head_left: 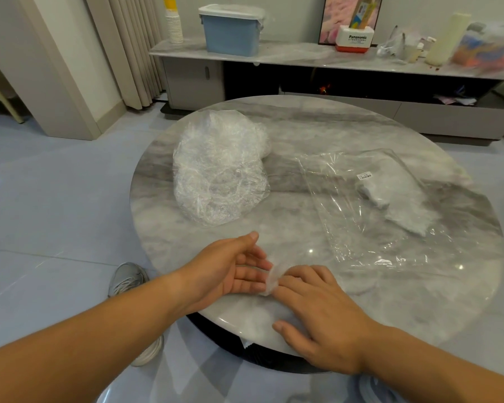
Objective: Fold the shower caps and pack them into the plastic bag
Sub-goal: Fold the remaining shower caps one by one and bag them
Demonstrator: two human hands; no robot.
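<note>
Grey-veined, glossy marble makes up the round tabletop [317, 126], which stands on pale floor tiles before a long, low grey cabinet [192, 82]. Toward the tabletop's far left edge sits a domed heap of crinkled clear-film shower caps [218, 170], its layers too tangled to count. On the right half lies a flat transparent plastic bag [370, 237] with a small white barcode label [365, 175]. Inside it, toward the right edge, is a whitish folded stack of caps [402, 207], blurred by the glossy film.

At the near edge a thin translucent shower cap [269, 282] lies spread, almost lost against the marble. A ruffled ridge of it stands up between the hands. The left hand [230, 271] is turned palm inward with straight fingers touching that ridge and grasping nothing. The right hand [320, 312] lies palm down, fingers flat, pressing the cap to the tabletop; the ridge covers its foremost fingertips.
</note>
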